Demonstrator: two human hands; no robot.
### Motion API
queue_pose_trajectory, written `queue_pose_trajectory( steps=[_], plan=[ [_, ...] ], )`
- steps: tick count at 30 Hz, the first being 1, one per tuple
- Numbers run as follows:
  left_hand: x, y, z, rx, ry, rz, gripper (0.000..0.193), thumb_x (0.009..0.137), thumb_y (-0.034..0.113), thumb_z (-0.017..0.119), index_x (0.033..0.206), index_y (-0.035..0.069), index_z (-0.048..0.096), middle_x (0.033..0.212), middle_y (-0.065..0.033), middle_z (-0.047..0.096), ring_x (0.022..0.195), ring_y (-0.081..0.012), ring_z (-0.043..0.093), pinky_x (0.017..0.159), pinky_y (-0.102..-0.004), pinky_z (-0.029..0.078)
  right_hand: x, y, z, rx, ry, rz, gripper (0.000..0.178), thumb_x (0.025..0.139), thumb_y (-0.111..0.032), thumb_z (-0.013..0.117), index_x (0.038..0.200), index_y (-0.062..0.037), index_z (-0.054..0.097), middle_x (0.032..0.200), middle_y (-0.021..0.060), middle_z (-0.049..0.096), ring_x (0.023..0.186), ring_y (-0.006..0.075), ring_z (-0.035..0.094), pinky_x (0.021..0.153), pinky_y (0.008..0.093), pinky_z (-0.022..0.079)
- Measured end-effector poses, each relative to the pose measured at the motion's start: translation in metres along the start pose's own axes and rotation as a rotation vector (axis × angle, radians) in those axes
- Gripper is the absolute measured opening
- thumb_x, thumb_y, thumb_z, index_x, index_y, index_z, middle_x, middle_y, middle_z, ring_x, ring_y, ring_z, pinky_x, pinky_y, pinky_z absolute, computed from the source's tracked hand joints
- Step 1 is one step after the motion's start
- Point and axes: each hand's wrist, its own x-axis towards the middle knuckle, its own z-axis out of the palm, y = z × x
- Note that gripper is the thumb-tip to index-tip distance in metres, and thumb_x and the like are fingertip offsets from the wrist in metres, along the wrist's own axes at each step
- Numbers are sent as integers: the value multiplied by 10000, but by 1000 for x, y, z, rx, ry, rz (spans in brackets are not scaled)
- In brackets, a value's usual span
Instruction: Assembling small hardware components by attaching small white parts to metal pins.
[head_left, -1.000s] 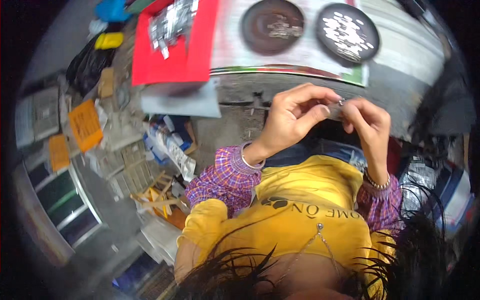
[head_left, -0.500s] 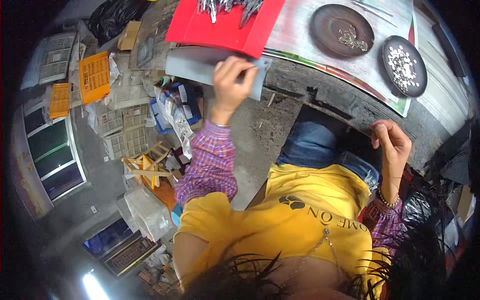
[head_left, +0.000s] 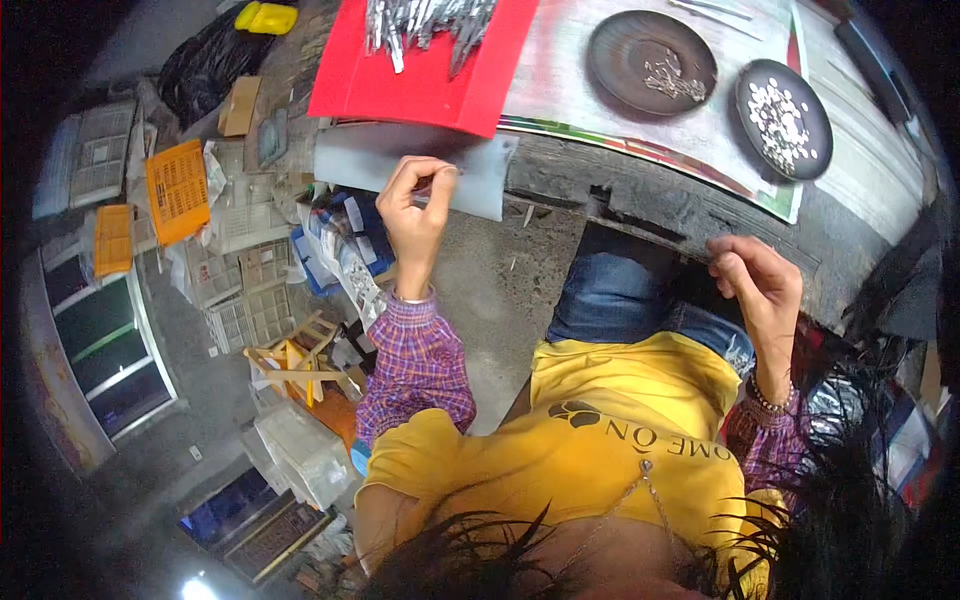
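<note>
My left hand (head_left: pixel 415 225) is raised in front of the grey sheet (head_left: pixel 350 160) that juts out from under the red tray (head_left: pixel 400 100). Its thumb and fingertips are pressed together; whatever may be between them is too small to make out. A heap of thin silvery metal strips (head_left: pixel 430 25) lies in the tray. Over at the right, my right hand (head_left: pixel 765 285) is at the table's near edge, above my lap. Its fingers are curled toward the thumb, and anything inside is hidden. Nearest to it is a dark dish (head_left: pixel 813 160) of small, pale, flat pieces (head_left: pixel 778 120).
Another dark dish (head_left: pixel 610 75) holds small thin metal parts (head_left: pixel 672 78). Slim rods (head_left: pixel 715 15) lie behind it on the worn table (head_left: pixel 640 190). Stacked crates (head_left: pixel 178 190), a black bag (head_left: pixel 205 75) and wooden stools (head_left: pixel 300 365) stand off to the left.
My left hand has come back from the red tray's front edge, to the left and slightly nearer me. My right hand stays by the table edge. The whole view has shifted a little.
</note>
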Motion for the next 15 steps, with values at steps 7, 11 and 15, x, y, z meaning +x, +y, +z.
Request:
queue_pose_trajectory(
  steps=[7, 11, 15],
  plan=[
    [-13, 96, 73, -868, -503, -416, 172, 878, 107, 566, 1023, 31, 511, 879, -74, 576, 723, -99, 504, 599, -209, 380, 1, -15, 11, -195, 38, -210, 117, 793, -29, 624, 896, 14, 660, 748, 36, 615, 621, 65, 554, 528, 185, 416],
    [-24, 108, 102, -955, -766, -479, 229, 873, 97, 567, 1072, 19, 485, 900, -84, 562, 723, -104, 490, 600, -212, 374, 3, -10, 11, -187, 131, -326, 81, 754, -11, 655, 831, 13, 651, 737, 59, 636, 628, 100, 596, 554, 215, 456],
    [-32, 116, 116, -923, -813, -481, 253, 866, 78, 569, 1095, 7, 492, 888, -65, 562, 704, -84, 486, 603, -200, 378, 0, 1, 6, -205, 194, -384, 99, 741, -23, 680, 827, 16, 649, 725, 61, 634, 582, 98, 591, 520, 212, 461]
  ],
)
